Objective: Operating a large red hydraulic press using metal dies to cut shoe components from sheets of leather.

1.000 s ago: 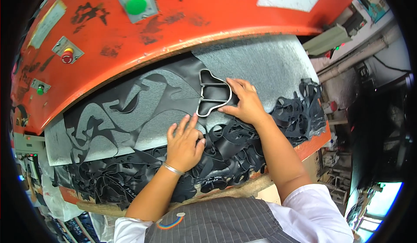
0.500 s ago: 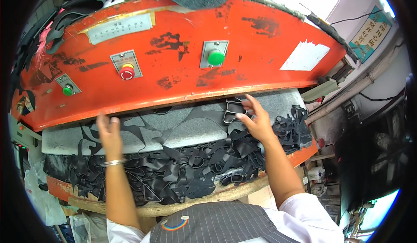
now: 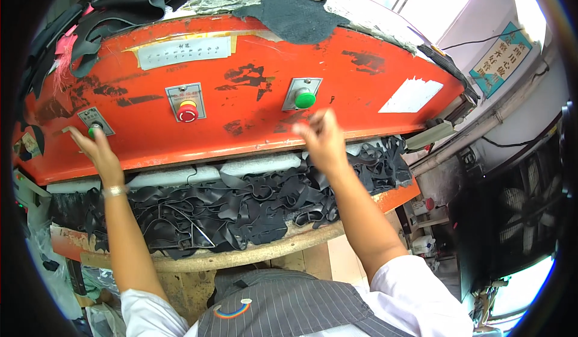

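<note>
My left hand (image 3: 101, 155) is raised before the red machine front, fingers stretched beside the small green push button (image 3: 94, 130). It holds nothing, and I cannot tell whether it touches the button. My right hand (image 3: 327, 144), slightly blurred, hangs just below the larger green push button (image 3: 305, 99). Its thumb stands apart from the fingers, with nothing between them. Between the two lies a red stop button (image 3: 188, 113) on a yellow collar. Under the red press head (image 3: 253, 138), only the front strip of the pale cutting board (image 3: 259, 165) shows.
Tangled black leather scraps (image 3: 241, 210) fill the ledge before the board, with a curved wooden edge (image 3: 241, 257) nearest me. More black leather (image 3: 295, 12) drapes over the machine's top. A black fan (image 3: 527, 204) stands right; plastic bags (image 3: 51, 258) hang at left.
Both hands have risen from the board to the button panel, the left one also moving left. The board is now mostly hidden under the press head, and the metal die is out of sight.
</note>
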The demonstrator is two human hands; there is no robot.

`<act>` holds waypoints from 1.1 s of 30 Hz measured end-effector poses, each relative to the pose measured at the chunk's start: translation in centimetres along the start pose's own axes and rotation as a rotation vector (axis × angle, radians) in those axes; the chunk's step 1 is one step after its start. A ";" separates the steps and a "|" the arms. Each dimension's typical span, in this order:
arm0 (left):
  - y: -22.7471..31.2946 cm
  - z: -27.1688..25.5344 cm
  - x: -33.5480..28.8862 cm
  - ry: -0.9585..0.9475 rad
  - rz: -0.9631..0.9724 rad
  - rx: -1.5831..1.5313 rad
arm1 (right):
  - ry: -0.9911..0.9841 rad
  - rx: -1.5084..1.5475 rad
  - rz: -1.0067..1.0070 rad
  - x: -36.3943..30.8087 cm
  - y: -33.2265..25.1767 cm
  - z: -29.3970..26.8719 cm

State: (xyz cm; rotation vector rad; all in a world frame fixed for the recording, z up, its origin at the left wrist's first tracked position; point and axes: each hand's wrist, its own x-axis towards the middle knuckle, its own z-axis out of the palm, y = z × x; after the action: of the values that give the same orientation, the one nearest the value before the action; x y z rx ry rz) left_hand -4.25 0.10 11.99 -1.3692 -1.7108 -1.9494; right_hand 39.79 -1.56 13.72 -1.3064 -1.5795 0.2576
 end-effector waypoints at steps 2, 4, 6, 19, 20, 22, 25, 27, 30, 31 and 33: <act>4.5 -0.9 -7.8 -0.278 -0.033 -0.057 | -0.334 -0.117 0.123 -6.2 1.2 -1.6; 5.7 -4.4 -14.8 -0.587 -0.058 -0.036 | -0.706 -0.184 0.036 -12.5 2.1 -2.0; 9.3 -6.3 -20.0 -0.843 0.134 -0.192 | -0.924 -0.209 0.057 -16.5 0.7 -2.4; 14.3 -5.5 -24.8 -1.103 0.146 0.012 | -0.748 -0.434 -0.173 -18.9 0.3 -0.3; 14.4 -5.8 -24.8 -1.117 0.149 -0.008 | -0.780 -0.434 -0.170 -19.1 0.1 -0.5; 14.0 -5.5 -24.1 -1.151 0.147 -0.009 | -0.928 -0.457 -0.215 -17.6 0.0 -0.8; 13.9 -5.5 -22.5 -1.389 0.062 0.014 | -1.201 -0.226 0.124 -12.2 -0.9 -3.1; 14.7 -4.0 -20.5 -1.510 -0.012 0.050 | -0.760 -0.124 0.215 -8.2 0.0 -3.3; 15.8 1.5 -19.6 -1.396 0.054 -0.141 | -0.437 -0.533 0.293 -1.3 3.2 -1.6; 16.1 4.0 -19.7 -1.372 0.134 -0.188 | -0.467 -0.625 0.476 0.4 5.1 -0.8; 16.4 8.6 -20.5 -1.354 0.130 -0.206 | -0.510 -0.693 0.543 1.2 7.9 2.0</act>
State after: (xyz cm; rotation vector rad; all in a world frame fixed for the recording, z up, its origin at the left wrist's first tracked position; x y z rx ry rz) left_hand 22.33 -5.71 7.01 -3.1724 -1.6427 -1.0475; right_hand 43.12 3.32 7.95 -2.3606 -1.7738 0.4231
